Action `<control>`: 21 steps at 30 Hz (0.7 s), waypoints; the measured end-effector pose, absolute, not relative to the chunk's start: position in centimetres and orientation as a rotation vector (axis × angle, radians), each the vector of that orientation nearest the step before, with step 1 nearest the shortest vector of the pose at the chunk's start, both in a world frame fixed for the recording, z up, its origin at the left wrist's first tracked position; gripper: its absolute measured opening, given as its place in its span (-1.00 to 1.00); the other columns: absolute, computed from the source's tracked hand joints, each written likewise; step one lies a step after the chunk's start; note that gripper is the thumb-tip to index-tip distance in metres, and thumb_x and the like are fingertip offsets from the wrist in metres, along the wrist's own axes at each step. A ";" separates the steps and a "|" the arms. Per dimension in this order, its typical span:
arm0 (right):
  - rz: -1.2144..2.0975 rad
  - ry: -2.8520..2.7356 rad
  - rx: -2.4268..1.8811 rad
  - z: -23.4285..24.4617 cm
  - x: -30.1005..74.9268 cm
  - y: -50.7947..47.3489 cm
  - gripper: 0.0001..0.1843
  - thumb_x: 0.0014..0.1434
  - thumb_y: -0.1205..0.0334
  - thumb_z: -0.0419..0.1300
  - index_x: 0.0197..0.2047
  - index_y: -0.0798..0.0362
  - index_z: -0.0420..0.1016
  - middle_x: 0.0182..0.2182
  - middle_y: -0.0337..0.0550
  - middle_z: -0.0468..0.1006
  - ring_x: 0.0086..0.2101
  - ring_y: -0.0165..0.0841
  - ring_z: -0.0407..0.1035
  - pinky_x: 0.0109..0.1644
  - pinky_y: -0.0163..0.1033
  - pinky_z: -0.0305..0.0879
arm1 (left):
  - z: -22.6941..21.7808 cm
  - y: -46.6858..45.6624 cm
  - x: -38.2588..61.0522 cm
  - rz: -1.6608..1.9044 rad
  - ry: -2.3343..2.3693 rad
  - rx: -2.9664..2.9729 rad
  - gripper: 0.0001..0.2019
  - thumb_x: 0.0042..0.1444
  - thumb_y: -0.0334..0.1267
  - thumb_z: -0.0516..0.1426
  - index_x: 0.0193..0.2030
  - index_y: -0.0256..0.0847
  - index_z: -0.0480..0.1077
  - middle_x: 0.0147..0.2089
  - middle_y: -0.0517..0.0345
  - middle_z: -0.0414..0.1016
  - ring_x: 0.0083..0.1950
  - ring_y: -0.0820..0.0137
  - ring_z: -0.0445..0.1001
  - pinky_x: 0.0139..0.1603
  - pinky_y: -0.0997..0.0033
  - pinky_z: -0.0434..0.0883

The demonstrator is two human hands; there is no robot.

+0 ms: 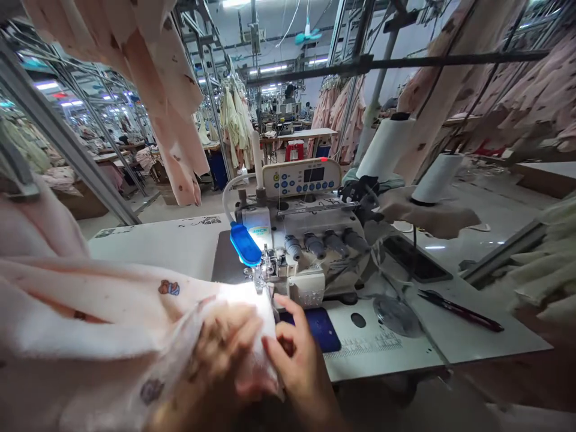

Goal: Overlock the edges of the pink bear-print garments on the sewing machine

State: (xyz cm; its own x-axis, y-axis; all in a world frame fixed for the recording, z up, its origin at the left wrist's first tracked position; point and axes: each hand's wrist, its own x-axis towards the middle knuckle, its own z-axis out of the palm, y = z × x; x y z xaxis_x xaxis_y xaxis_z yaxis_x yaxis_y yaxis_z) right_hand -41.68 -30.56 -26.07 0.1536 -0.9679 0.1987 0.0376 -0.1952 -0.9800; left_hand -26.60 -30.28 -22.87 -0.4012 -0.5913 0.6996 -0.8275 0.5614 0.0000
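A pale pink printed fabric (103, 312) lies across the sewing table and runs up to the presser foot (263, 276) of a white overlock machine (306, 252). My left hand (220, 348) lies under or inside a thin layer of that fabric, fingers curled around it, just in front of the needle. My right hand (294, 354) pinches the fabric's edge beside the machine, thumb and fingers pressed together on the cloth. A lamp lights the fabric at the foot.
A control panel (300, 177) sits atop the machine, and thread cones (387, 147) stand at its right. A dark pen-like tool (459, 309) lies on the white table (171, 243). Pink garments hang overhead from rails; other workstations fill the background.
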 end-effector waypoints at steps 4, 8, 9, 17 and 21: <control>-1.511 1.095 -1.461 -27.8 -42.0 -29.6 -0.64 0.16 0.35 0.04 0.05 0.06 0.26 -0.27 -0.18 0.40 -0.25 -0.39 0.32 -0.10 -0.35 0.22 | -25.2 -27.9 -27.6 0.298 -2.077 0.945 -0.71 0.04 -0.55 0.13 -0.06 -0.36 0.37 -0.26 0.04 0.43 -0.16 0.37 0.34 0.01 0.24 0.26; -1.232 0.929 -1.465 -28.0 -42.3 -31.0 -0.75 0.10 0.25 0.13 -0.12 0.13 0.35 -0.20 -0.07 0.36 -0.19 -0.27 0.28 -0.15 -0.28 0.25 | -24.5 -27.4 -27.7 0.154 -2.012 0.895 -0.72 0.06 -0.60 0.08 -0.09 -0.34 0.38 -0.41 0.13 0.31 -0.33 0.44 0.23 -0.26 0.39 0.24; -1.100 0.867 -1.420 -28.0 -42.4 -30.9 -0.79 0.12 0.21 0.12 -0.19 0.14 0.36 -0.29 -0.10 0.37 -0.24 -0.26 0.28 -0.18 -0.28 0.26 | -24.3 -27.3 -27.5 0.169 -2.013 0.911 -0.72 0.07 -0.60 0.08 -0.08 -0.32 0.38 -0.42 0.14 0.29 -0.34 0.45 0.22 -0.27 0.40 0.23; -1.004 0.925 -1.465 -27.0 -44.2 -26.3 -0.69 0.17 0.13 0.12 -0.50 0.13 0.20 -0.52 -0.23 0.23 -0.45 -0.40 0.13 -0.41 -0.39 0.08 | -24.3 -25.1 -27.9 0.308 -2.078 1.053 -0.74 0.16 -0.50 0.06 0.00 -0.34 0.37 -0.27 0.03 0.34 -0.17 0.39 0.28 -0.11 0.31 0.25; -0.845 0.966 -1.330 -24.8 -45.0 -25.6 -0.69 0.13 0.13 0.18 -0.51 0.13 0.23 -0.54 -0.24 0.18 -0.47 -0.42 0.07 -0.46 -0.40 0.02 | -24.6 -24.4 -28.7 0.161 -1.973 0.916 -0.84 0.14 -0.46 0.09 -0.13 -0.33 0.39 -0.35 0.06 0.37 -0.28 0.42 0.28 -0.26 0.36 0.24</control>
